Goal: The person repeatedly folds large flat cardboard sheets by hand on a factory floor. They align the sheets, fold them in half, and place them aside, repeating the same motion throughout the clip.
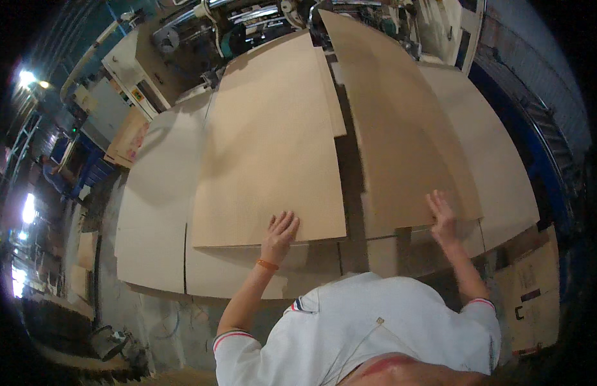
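Two large brown cardboard sheets lie in front of me, reaching away toward the machine. On the near edge of the left cardboard sheet [269,148] rests my left hand [281,233], its fingers stretched out on top; an orange band circles that wrist. My right hand [442,215] lies over the near edge of the right cardboard sheet [401,135] with fingers spread. A narrow dark gap separates the sheets, and a thin cardboard strip shows along the left one's inner edge. Beneath them is a wide layer of paler board [158,193], showing at both sides and along the front.
A machine [260,22] with rollers and metal parts stands at the far end. A light cabinet [141,74] is at the far left, and a blue frame [520,132] runs along the right. Cardboard [530,293] stands at the lower right. Another person [54,174] is at the far left.
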